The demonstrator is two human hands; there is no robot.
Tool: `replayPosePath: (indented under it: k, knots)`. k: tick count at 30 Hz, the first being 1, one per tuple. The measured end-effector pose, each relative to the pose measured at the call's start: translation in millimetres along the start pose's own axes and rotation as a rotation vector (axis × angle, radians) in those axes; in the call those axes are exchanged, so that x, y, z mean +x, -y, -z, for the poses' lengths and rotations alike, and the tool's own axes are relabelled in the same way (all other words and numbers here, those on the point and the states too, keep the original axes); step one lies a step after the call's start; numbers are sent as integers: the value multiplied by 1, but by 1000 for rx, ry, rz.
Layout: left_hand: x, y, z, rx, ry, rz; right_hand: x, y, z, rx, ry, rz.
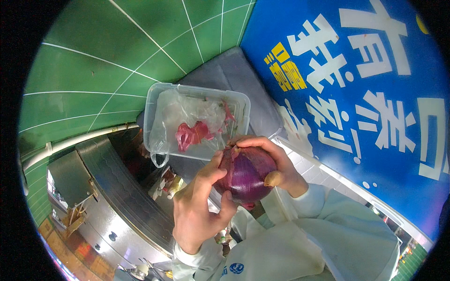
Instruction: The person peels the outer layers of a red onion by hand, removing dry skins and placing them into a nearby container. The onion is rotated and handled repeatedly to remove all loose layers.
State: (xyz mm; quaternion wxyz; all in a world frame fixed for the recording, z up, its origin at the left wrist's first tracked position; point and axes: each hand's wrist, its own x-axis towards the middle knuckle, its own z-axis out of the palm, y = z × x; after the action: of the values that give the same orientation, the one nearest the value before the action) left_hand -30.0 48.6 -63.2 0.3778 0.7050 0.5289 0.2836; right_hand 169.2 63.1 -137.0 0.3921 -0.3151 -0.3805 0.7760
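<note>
A large red onion [251, 172] is held up between my two hands, its glossy purple layer facing me. Dry, loose skin shows around its top end. My left hand [202, 207] is at the onion's left side, with fingertips at the upper edge and the thumb lower down. Around the right side curls my right hand [286, 168], its thumb pressed on the front and its forefinger over the top. Just beyond the onion is a clear plastic container [197, 154], lined with a translucent plastic bag [165, 105]. Red onion skins [191, 135] lie inside.
The container rests on a dark grey surface [232, 66] in a corner. Green tiles [105, 70] cover the wall behind. A blue panel with large lettering [337, 116] borders the right. At lower left stands a metal unit [116, 217] with a dark top, beside a white pipe [81, 140].
</note>
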Motion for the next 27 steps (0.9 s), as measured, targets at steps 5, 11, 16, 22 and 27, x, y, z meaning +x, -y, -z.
replayPosePath:
  k: [5,11,16,22,27]
  knots:
    - [-3,2,-3,-57,-22,-25,-2,5,-2,-3,-18,-47]
    - [-8,7,-4,108,5,-1,-3,-4,3,-11,-9,-56]
    - [-8,12,-8,-66,-44,35,-6,-4,1,68,-16,-104]
    - [-3,3,-2,-26,25,22,-4,-6,1,93,-5,-111]
    - [-3,8,-3,0,31,-6,-5,-7,0,128,9,-119]
